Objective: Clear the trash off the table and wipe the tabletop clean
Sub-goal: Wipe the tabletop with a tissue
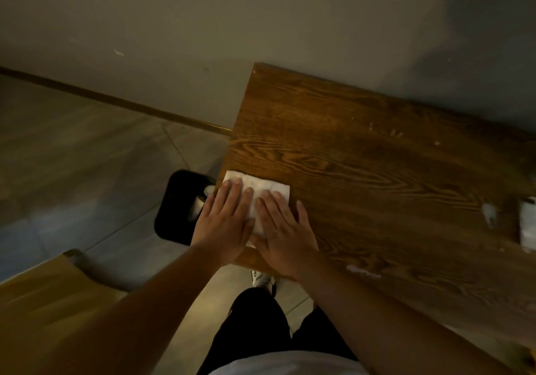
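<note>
A white folded paper towel lies flat on the near left corner of the dark wooden table. My left hand and my right hand both press flat on the towel, fingers spread, side by side. Small white scraps and crumbs lie on the tabletop to the right. A white object sits at the table's right edge, cut off by the frame.
A black trash bin with cans inside stands on the tiled floor just left of the table's corner. A wall runs behind the table. A tan chair or bench is at lower left. My legs and a shoe are below the table edge.
</note>
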